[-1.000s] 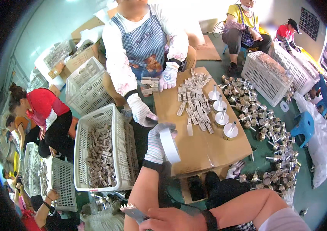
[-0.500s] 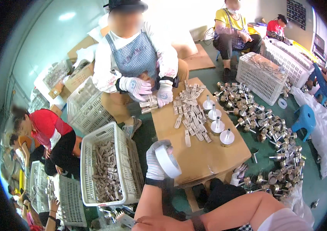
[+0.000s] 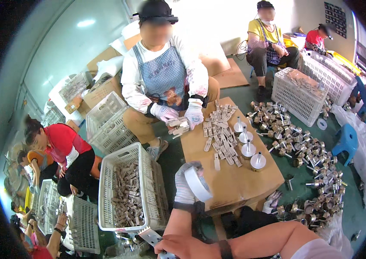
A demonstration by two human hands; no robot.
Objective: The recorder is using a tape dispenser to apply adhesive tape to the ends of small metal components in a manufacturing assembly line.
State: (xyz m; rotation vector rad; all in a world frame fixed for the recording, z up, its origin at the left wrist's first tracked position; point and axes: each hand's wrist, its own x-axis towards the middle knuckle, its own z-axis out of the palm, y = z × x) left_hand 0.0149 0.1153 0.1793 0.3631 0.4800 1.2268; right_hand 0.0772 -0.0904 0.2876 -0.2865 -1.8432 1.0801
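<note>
My left hand, in a striped glove, is closed round a roll of white tape at the near left corner of the cardboard box. My right arm crosses low over the left forearm. Bare, with a black band at the wrist, my right hand grips a flat pale plate with small holes; its lower part is hidden. On the box lie a heap of metal clips and a row of white discs with upright metal stems. Across it, a co-worker's gloved hands hold several clips.
A white crate of clips stands left of the box. Metal cup-shaped parts with stems cover the floor at right, near a blue stool. A striped glove shows by the box's near right side; whether worn, I cannot tell. Other people sit around.
The whole view has shifted, so things appear further right and lower. My right hand has brought the holed plate up further into sight. The tape roll stays in my left hand.
</note>
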